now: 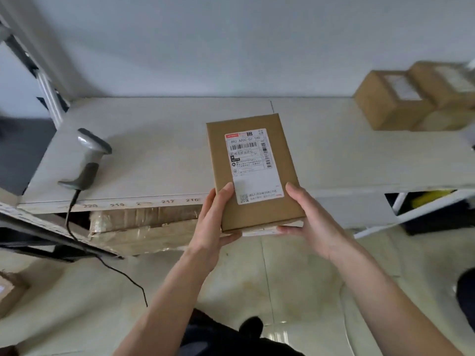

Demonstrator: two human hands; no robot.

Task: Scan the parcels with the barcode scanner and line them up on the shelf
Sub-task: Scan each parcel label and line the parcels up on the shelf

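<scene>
A flat brown parcel (277,160) with a white shipping label facing up is held above the front edge of the white shelf (159,140). My left hand (214,222) grips its near left corner, thumb on top. My right hand (308,217) grips the near right corner, thumb on top as well. The grey barcode scanner (88,160) lies on the shelf at the left, apart from both hands, its black cable hanging over the front edge. Two or three brown parcels (411,98) stand together at the shelf's far right.
A large taped cardboard box (144,227) sits under the shelf on the tiled floor. A shelf upright (48,96) rises at the left. Another small brown box (10,291) shows at the lower left edge. A yellow item (431,197) lies low at the right.
</scene>
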